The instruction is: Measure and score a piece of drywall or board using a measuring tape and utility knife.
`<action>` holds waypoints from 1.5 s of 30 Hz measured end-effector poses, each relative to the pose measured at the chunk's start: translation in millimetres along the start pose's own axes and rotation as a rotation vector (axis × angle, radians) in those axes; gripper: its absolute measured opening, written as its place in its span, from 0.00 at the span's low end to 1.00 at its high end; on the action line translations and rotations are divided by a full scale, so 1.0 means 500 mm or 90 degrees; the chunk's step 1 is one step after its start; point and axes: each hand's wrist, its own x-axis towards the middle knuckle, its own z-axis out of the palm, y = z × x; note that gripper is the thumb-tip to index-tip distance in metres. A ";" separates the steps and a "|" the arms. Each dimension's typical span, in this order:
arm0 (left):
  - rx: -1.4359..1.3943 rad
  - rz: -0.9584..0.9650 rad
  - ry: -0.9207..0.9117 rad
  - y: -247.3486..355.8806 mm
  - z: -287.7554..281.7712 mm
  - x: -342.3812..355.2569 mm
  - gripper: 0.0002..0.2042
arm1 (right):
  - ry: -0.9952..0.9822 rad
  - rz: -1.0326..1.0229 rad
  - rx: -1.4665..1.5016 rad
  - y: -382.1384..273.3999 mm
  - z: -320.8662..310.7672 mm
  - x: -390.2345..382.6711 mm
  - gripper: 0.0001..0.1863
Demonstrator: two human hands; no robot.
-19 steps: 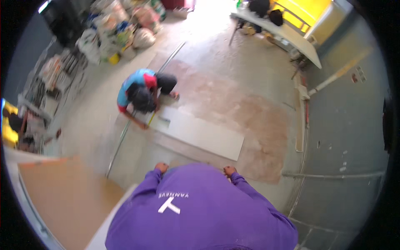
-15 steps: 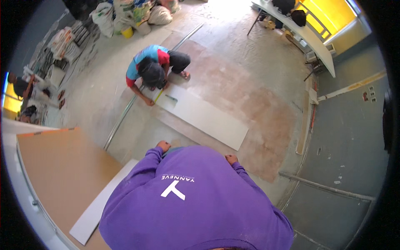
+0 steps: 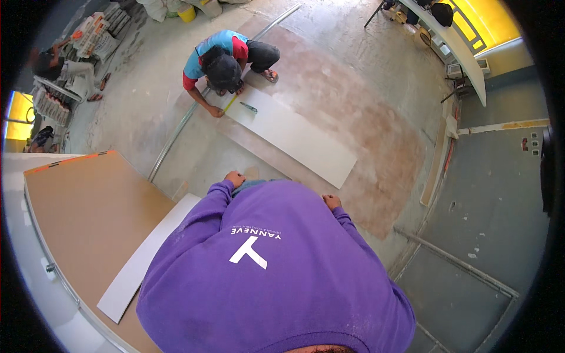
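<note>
My left hand (image 3: 235, 178) is by my left knee, fingers curled in, with nothing visible in it. To the right, my right hand (image 3: 332, 202) also looks closed and nothing shows in it; part of its fingers is hidden. In front of both lies a long white board (image 3: 300, 139), apart from my hands. At its far left end a crouching co-worker (image 3: 220, 65) in a blue and red shirt holds a yellow tape measure (image 3: 230, 103) across the board with both hands. A dark utility knife (image 3: 249, 107) rests on the board beside the tape.
A long metal profile (image 3: 170, 143) lies on the floor behind the co-worker. On my left are a large brown board (image 3: 88, 206) and a narrow white strip (image 3: 141, 259). A grey wall (image 3: 500, 176) runs along the right. Another person (image 3: 53, 67) is near stacked bags at far left.
The view has shifted, so the floor and board appear higher. Both my hands stay closed near my knees. The co-worker keeps the tape on the board. The person at far left has an arm raised.
</note>
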 end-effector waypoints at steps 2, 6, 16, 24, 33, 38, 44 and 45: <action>0.005 0.005 -0.004 -0.002 0.003 0.001 0.22 | 0.007 0.006 0.007 0.002 -0.002 -0.002 0.16; -0.003 -0.004 0.001 0.007 0.007 -0.010 0.21 | 0.006 -0.004 -0.012 0.012 -0.006 -0.006 0.16; 0.005 0.033 0.015 0.003 0.008 -0.005 0.21 | 0.008 -0.006 0.007 0.036 -0.006 0.015 0.18; 0.020 0.041 0.005 0.000 0.002 -0.004 0.20 | 0.019 0.000 -0.011 0.016 -0.005 -0.003 0.17; 0.009 0.010 0.018 -0.005 0.007 -0.005 0.20 | 0.027 -0.003 -0.025 -0.010 -0.006 -0.029 0.16; 0.002 0.012 0.012 0.012 0.000 -0.022 0.19 | 0.011 0.000 -0.006 0.024 -0.008 -0.001 0.16; 0.005 0.003 0.007 0.011 0.001 -0.034 0.19 | -0.013 0.034 0.039 0.035 -0.009 0.012 0.15; -0.013 -0.007 0.017 0.016 0.001 -0.039 0.19 | -0.003 0.031 0.041 0.040 -0.007 0.015 0.15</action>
